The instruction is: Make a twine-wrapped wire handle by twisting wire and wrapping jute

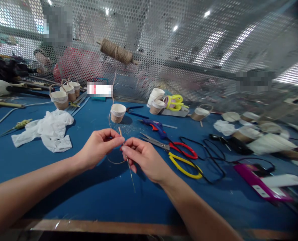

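Head view: above a blue table [83, 197], the left hand [100, 149] pinches a thin stem [131, 174] near its top between thumb and forefinger. The right hand [143, 159] pinches it just below, and the stem slants down past those fingers. Twine [114, 75] runs from a spool [111, 50] toward the left hand. A cup [117, 114] stands just beyond; scissors [161, 144] and a glue gun [156, 128] lie rightward.

The twine [115, 71] hangs just left of the cup [118, 115]. Scissors [161, 145] lie to the right, before the glue gun [156, 127].
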A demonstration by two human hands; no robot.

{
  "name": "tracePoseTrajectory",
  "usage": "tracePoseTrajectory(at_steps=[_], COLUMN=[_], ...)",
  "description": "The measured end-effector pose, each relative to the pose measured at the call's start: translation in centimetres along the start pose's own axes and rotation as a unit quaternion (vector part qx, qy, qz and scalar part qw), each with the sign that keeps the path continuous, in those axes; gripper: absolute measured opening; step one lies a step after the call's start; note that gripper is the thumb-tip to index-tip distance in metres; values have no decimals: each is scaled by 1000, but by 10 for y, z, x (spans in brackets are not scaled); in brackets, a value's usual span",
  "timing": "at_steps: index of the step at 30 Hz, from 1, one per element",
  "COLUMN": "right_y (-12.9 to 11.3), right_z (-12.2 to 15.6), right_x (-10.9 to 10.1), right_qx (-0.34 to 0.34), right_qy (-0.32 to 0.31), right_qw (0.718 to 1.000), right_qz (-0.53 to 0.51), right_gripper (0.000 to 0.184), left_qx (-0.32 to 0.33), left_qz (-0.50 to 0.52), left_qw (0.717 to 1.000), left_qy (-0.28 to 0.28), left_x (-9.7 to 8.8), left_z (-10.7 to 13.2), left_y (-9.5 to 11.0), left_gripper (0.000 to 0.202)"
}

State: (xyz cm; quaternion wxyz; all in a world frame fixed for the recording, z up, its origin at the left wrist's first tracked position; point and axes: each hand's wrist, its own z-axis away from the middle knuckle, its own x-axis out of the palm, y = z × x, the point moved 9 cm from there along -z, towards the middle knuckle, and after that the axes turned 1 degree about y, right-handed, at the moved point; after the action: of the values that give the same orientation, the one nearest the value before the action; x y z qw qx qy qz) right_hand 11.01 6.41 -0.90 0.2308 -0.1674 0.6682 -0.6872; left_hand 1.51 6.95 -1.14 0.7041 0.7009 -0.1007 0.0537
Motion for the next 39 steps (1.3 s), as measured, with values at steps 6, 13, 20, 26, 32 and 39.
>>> tracePoseTrajectory(at_steps=[6, 13, 20, 26, 32, 39], right_y=[1, -10, -9, -9, 3, -5], right_z=[-2, 0, 1, 2, -1, -1], right_x=[-3, -11, -11, -7, 5, -8], right_qx=[6, -22, -32, -42, 17, -23], right_qy=[4, 59, 66, 38, -60, 35], right_qw=[999, 996, 993, 997, 992, 999], right_qz=[-42, 71, 95, 53, -113, 13], right_gripper=[17, 13, 12, 15, 18, 16], left_qx=[-35, -26, -31, -36, -62, -45], left_qz=[53, 42, 20, 42, 93, 72], left_qw=[997, 998, 999, 998, 989, 995], left_qy=[-43, -28, -13, -25, -99, -54], left_x=[6, 3, 2, 4, 14, 8], left_z=[-1, -1, 0, 1, 3, 0], left_y=[-8, -5, -6, -5, -6, -4], left_gripper=[20, 19, 20, 21, 21, 21])
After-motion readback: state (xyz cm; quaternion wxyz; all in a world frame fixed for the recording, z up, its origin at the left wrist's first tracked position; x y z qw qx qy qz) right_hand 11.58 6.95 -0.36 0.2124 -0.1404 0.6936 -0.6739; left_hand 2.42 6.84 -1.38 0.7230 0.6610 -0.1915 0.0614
